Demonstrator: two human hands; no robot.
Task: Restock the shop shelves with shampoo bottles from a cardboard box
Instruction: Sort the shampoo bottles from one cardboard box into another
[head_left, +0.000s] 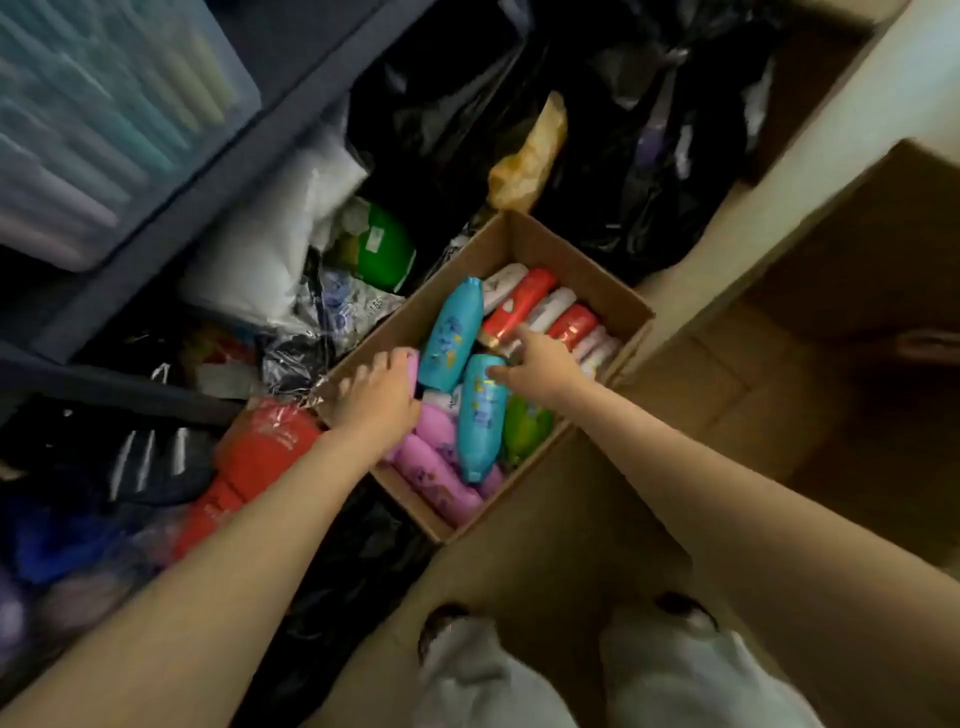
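An open cardboard box (587, 270) on the floor holds several shampoo bottles lying flat. Two blue bottles lie on top, one further back (452, 332) and a nearer one (480, 421). Pink bottles (436, 475) fill the near left, a green bottle (524, 428) lies at the near right, and red bottles (519, 304) alternate with white ones at the far end. My left hand (376, 400) curls over a pink bottle (414, 364) at the box's left wall. My right hand (543, 366) reaches in with fingers extended, thumb against the nearer blue bottle.
Black plastic bags (623, 156) and wrapped goods crowd the floor behind and left of the box. A red wrapped pack (260, 457) lies by my left forearm. Dark shelving with a clear bin (104, 114) stands at the upper left. Bare floor (571, 545) and my feet are below.
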